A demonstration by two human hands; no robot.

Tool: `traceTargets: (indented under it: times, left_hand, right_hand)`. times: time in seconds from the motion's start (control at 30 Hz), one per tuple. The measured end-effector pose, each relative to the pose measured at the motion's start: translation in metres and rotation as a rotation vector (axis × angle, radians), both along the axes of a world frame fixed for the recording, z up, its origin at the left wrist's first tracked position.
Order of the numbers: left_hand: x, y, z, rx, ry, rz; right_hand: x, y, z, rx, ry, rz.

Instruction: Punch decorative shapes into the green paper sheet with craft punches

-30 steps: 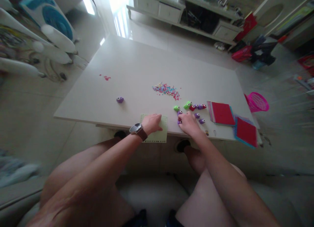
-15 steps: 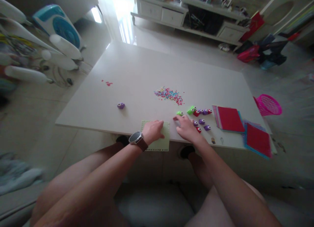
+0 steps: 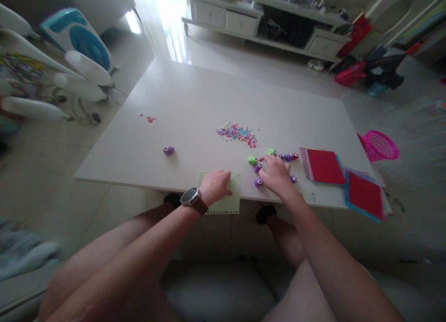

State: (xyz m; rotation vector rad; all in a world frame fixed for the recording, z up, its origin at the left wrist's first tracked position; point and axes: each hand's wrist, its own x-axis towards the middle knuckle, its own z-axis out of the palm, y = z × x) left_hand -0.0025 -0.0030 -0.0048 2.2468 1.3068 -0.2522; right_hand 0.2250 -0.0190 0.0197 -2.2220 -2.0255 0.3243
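Note:
My left hand [image 3: 215, 186], with a watch on its wrist, rests on a pale green sheet of paper [image 3: 234, 203] and holds it at the table's front edge. Its fingers are bent together and the thumb sticks out. Small holes line the sheet's front edge. My right hand [image 3: 276, 173] is over a group of small craft punches, thumb and forefinger apart. Close to these fingertips are a purple punch [image 3: 258, 167] and a green punch [image 3: 252, 160]. Another purple punch [image 3: 258, 182] stands nearer to me. The hand hides some other punches.
Colourful paper bits [image 3: 239, 134] lie mid-table, with a few red bits [image 3: 150, 120] farther left. A lone purple punch [image 3: 168, 150] stands at left. Two stacks of coloured sheets, one topped by a red sheet [image 3: 325, 167], lie at right. Beyond the table's right side is a pink basket [image 3: 379, 145].
My right hand has moved right, over the punches, uncovering two purple ones that it hid before. My left hand stays on the green paper. The whole view has shifted slightly.

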Motion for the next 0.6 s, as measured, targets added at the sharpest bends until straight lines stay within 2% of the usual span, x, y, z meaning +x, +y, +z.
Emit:
traceTargets:
  times: [0.1,0.27,0.6]
  left_hand:
    - [0.0001,0.0003,-0.0018,0.001,-0.007,-0.002]
    - [-0.0006,-0.0003,-0.0005,0.003,-0.012,0.001]
    - [0.0005,-0.0007,0.0010,-0.003,-0.008,0.006]
  right_hand:
    - [0.0070,0.0041,-0.0032,0.014,-0.008,-0.030]
    - [0.0045,0.0023,-0.0088,-0.022,0.043,0.055]
    - [-0.0011,0.0002,-0.0021,-0.033,0.040,0.098]
